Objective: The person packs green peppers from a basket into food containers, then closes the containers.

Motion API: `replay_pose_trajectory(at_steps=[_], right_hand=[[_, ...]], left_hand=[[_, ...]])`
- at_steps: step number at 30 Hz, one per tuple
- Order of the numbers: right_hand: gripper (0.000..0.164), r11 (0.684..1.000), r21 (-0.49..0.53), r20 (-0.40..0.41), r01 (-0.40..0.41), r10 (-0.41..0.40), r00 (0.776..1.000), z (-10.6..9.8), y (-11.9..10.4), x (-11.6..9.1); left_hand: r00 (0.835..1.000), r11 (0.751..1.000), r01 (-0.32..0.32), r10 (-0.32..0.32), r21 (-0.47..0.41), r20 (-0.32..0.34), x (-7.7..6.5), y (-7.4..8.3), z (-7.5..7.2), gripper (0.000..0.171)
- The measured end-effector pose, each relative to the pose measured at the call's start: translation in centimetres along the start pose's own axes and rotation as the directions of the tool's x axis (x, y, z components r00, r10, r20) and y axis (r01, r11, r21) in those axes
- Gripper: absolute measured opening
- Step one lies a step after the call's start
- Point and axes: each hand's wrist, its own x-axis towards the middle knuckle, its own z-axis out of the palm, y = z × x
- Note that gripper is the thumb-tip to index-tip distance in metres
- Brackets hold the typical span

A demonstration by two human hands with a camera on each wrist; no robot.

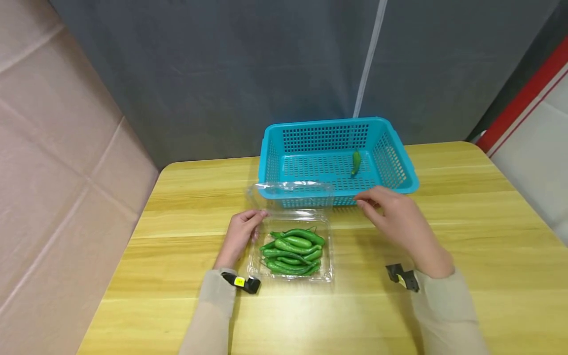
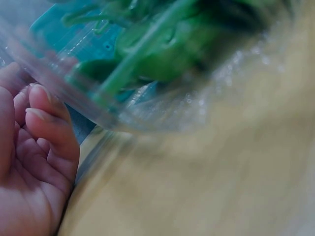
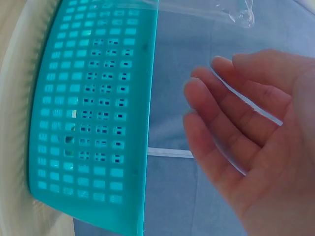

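Note:
Several green chili peppers (image 1: 293, 254) lie heaped in a clear plastic clamshell box (image 1: 329, 246), its lid (image 1: 290, 195) tipped back against the teal basket. At the box's upper left corner, my left hand (image 1: 241, 231) pinches the edge; in the left wrist view its fingers (image 2: 49, 120) are curled beside the clear wall. My right hand (image 1: 395, 217) hovers by the basket's front right rim with nothing in it, fingers loosely bent. Inside the teal basket (image 1: 266, 158), one green pepper (image 1: 356, 162) lies on the floor toward the right.
The basket stands at the back of the wooden table (image 1: 177, 236), behind the box. A dark grey curtain (image 1: 213, 79) hangs behind the table. To the left is a pale padded wall (image 1: 57, 162).

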Motion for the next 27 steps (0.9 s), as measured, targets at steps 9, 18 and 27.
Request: replay_pose_trajectory(at_steps=[9, 18, 27], right_hand=[[0.013, 0.999, 0.003, -0.016, -0.044, 0.044, 0.999, 0.1, 0.7, 0.0], [0.022, 0.99, 0.001, -0.008, -0.144, 0.144, 0.989, 0.8, 1.4, -0.1], [0.027, 0.984, -0.017, 0.019, -0.178, 0.179, 0.984, 1.5, 2.2, 0.1]], left_hand=[[1.0, 1.0, -0.026, 0.026, 0.01, -0.013, 0.2, -0.6, 0.0, 0.041], [0.999, 0.999, -0.051, 0.051, 0.02, -0.006, 0.2, -0.7, -0.1, 0.042], [0.999, 0.999, -0.045, 0.045, 0.011, -0.012, 0.1, -0.6, 0.0, 0.04]])
